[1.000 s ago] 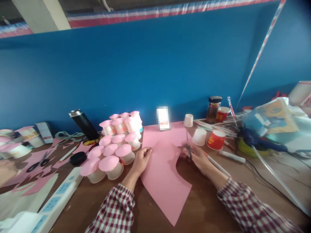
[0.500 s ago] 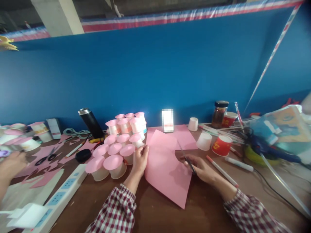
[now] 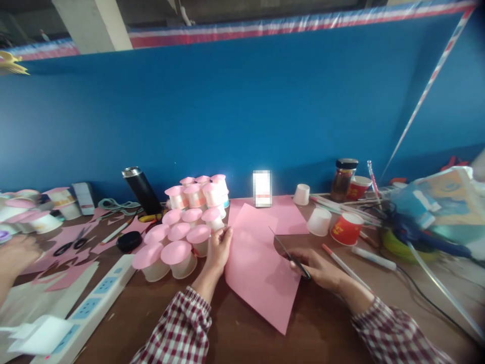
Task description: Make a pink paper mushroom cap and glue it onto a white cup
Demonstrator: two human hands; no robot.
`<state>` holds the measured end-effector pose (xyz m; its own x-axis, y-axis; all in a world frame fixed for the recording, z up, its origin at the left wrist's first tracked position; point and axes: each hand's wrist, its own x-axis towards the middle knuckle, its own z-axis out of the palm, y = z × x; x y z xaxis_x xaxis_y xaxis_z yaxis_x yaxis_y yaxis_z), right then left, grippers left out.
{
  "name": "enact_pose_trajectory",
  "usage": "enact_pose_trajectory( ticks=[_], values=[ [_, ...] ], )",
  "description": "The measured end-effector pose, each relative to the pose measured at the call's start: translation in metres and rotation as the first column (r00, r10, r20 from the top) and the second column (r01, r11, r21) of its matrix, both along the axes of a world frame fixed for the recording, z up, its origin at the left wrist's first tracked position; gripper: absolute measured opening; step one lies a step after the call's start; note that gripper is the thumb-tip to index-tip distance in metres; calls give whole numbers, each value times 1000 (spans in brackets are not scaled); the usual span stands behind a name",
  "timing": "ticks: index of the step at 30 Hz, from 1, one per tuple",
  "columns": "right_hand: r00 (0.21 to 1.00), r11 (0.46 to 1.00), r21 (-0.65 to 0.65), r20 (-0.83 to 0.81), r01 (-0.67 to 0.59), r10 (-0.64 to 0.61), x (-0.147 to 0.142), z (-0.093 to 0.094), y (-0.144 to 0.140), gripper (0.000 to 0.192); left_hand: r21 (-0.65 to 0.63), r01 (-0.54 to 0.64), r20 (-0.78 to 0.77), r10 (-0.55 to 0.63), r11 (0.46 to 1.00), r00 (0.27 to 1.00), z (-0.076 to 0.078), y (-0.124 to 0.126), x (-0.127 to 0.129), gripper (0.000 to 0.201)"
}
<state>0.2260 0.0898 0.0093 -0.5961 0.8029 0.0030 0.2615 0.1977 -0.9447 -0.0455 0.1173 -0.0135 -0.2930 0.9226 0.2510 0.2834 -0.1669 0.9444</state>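
In the head view the left hand (image 3: 217, 247) pinches the left edge of a pink paper sheet (image 3: 257, 268) lying mid-tabletop near the front edge, its fingers closed on the paper. The right hand (image 3: 322, 268) grips scissors (image 3: 290, 255), fingers curled through the handles and blades partly parted at the sheet's right edge. Pink-topped cups (image 3: 182, 237) cluster just left of the sheet, and a red cup (image 3: 345, 228) stands toward the back right of the tabletop (image 3: 242, 333).

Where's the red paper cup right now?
In the head view, the red paper cup stands upright on the brown table, right of centre, beside an upturned white cup, beyond the right hand.
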Motion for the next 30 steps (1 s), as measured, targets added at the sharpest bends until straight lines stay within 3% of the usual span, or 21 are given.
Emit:
enact_pose_trajectory(
  ticks=[9,18,24,30],
  values=[
    [989,988,-88,-64,130,-136,-2,-7,2,50,-63,77,116,-70,995,991,-1,-2,5,39],
    [979,982,-177,-179,67,-99,-6,-6,-1,50,-43,111,119,-106,993,987,-6,-2,8,34],
    [990,993,-80,-103,93,-101,-1,-10,3,45,-54,38,142,-30,998,989,-4,-1,6,37],
    [995,996,-63,-79,62,-67,1,-14,5,44,-33,52,136,-47,998,990,-7,0,5,36]
  ],
)
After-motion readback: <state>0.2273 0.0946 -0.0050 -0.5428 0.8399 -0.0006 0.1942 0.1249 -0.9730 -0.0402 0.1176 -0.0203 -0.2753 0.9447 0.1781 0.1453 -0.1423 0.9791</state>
